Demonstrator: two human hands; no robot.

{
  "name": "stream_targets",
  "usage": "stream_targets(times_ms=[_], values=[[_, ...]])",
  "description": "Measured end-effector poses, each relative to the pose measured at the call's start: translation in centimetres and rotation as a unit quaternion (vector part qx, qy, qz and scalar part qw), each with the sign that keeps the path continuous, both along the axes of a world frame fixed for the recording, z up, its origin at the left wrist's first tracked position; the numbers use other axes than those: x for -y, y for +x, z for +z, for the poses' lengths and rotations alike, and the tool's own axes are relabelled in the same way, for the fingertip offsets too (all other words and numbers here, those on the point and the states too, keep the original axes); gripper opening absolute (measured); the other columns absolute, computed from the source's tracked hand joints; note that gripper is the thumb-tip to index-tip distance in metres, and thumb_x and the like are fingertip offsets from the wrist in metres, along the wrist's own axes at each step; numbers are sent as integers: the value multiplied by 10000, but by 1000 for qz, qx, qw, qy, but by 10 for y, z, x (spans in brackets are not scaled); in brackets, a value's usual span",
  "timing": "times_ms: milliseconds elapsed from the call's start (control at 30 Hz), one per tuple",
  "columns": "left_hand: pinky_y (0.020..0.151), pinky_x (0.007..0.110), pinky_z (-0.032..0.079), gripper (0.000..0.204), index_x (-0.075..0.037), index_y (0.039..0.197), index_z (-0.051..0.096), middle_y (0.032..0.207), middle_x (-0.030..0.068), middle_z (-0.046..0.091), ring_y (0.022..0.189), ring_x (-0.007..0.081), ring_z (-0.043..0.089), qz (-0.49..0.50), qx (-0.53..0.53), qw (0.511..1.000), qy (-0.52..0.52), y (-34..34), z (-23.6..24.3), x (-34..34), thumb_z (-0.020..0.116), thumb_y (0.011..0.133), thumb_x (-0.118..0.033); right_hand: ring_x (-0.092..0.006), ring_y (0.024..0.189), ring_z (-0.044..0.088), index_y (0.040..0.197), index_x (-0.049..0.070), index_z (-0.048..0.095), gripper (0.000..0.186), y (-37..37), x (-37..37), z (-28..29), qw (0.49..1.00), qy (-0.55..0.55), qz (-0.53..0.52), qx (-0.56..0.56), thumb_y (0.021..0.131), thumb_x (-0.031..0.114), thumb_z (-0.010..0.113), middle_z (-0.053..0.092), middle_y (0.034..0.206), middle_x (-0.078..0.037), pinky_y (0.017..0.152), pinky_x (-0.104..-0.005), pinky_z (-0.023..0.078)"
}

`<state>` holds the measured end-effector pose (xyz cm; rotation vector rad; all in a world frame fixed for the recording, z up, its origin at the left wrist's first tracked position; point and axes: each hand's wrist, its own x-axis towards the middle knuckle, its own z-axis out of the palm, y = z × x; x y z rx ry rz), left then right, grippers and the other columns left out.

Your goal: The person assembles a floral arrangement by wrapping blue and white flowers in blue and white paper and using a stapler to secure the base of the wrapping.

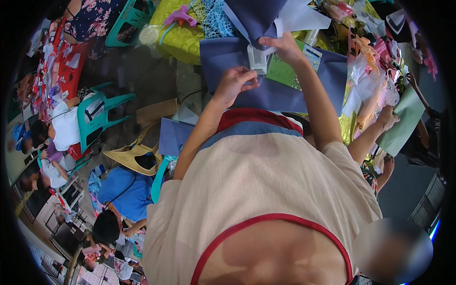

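My right hand [284, 47] grips the narrow lower end of a cone of dark blue wrapping paper [256, 16], with white sheets [304, 21] fanning out on its right. Just below, my left hand [236, 84] is closed, thumb and fingertips pressed together. Whatever it pinches is too small to make out. Its fingertips are beside a small white plastic piece [258, 61], perhaps a tape dispenser. Flat dark blue sheets [221, 61] lie under both hands, and a green printed card or booklet [285, 72] rests on them.
A pink glue gun [180, 16] and blue netting [216, 19] lie on the yellow-green tablecloth [187, 45]. Wrapped artificial flowers [368, 57] crowd the right side. Close on my right, another person's hand [387, 118] holds green paper [403, 121]. Teal chairs [102, 114] and seated people are at left.
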<state>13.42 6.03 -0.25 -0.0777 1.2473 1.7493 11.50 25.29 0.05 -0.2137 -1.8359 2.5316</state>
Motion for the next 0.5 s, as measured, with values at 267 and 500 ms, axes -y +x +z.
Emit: stream_targets(times_ms=[267, 500], values=[[696, 278, 502, 142, -10, 842, 541, 786, 48, 551, 734, 124, 556, -20, 30, 997, -69, 14, -42, -11, 539, 814, -149, -125, 762, 564, 994, 4, 534, 454, 0, -3, -22, 997, 10, 40, 69, 606, 132, 731, 587, 860, -51, 720, -256, 436], [689, 281, 501, 143, -17, 862, 547, 779, 46, 554, 727, 131, 560, -25, 59, 995, -74, 16, -62, -10, 534, 817, -152, -106, 736, 543, 984, 13, 521, 420, -8, 2, -33, 994, -46, 65, 73, 620, 84, 717, 566, 841, -21, 656, -240, 425]])
